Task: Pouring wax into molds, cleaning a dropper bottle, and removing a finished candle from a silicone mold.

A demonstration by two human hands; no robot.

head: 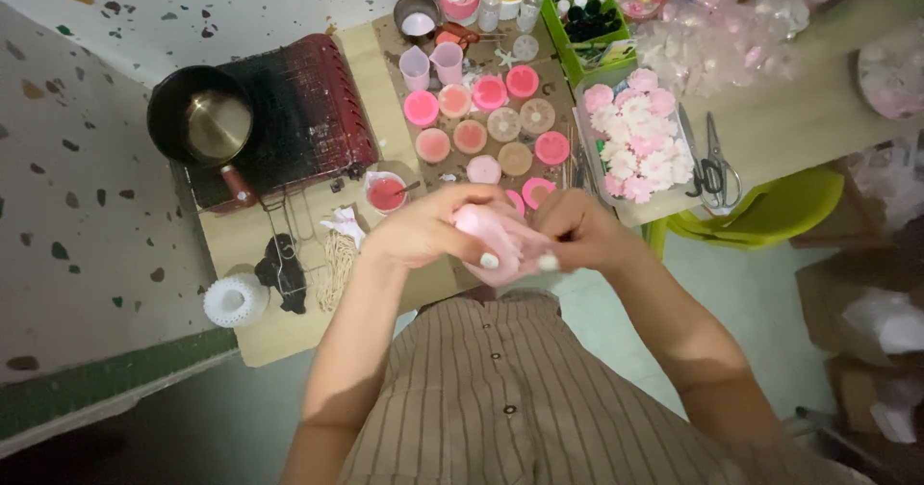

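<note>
My left hand and my right hand meet in front of my chest, both gripping a soft pale pink mould-like piece. The left hand's fingers wrap over its top and left side. Fingers of the right hand pinch its right edge. Part of the pink piece is hidden under my fingers. Just beyond my hands, several round pink and peach filled moulds lie on a brown mat on the wooden table.
A black pot sits on a dark red stove at the left. A small cup of pink liquid, a white tape roll, a tray of pink flower shapes, scissors and a green chair surround the work area.
</note>
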